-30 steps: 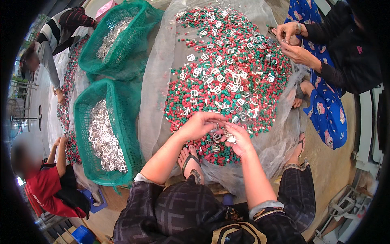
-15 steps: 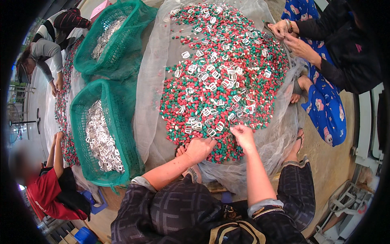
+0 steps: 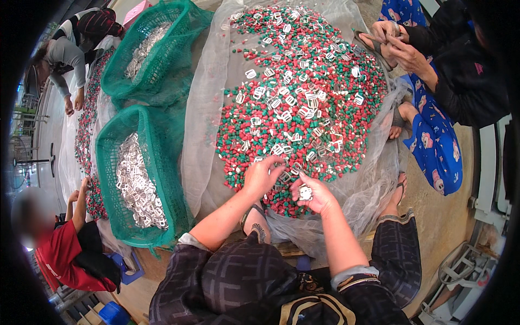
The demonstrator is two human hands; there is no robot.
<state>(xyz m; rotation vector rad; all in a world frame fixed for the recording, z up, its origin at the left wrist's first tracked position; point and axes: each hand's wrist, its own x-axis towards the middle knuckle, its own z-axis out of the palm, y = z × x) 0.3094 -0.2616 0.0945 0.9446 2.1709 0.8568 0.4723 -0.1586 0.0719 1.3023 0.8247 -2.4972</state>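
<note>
Pale sheer cloth [image 3: 201, 130] lies over the ground and bears a broad bed of red, green and whitish pellets [image 3: 346, 105]. Low over its near end, my right hand [image 3: 319, 197] is half closed around a small cluster of pale slotted buckles [image 3: 305, 193], its thumb and forefinger angled towards my other hand. Just beside it, my left hand [image 3: 260, 177] hangs with fingers bent and tips narrowed; I cannot tell whether they pinch anything. Beyond my fingers, loose buckles [image 3: 311, 100] lie scattered across the pellets, thickest around the middle. My sandalled foot [image 3: 254, 219] is just under my left wrist. To my left stands a green basket [image 3: 105, 173] draped in green netting [image 3: 168, 138], a heap of buckles [image 3: 140, 187] inside; past it is a second green basket [image 3: 114, 73] with a smaller heap. Across to my right, a co-worker in black [image 3: 463, 84] holds both hands close together by the bed's edge. At far left, a person in red [image 3: 62, 257] reaches to another strip of pellets [image 3: 85, 135].
</note>
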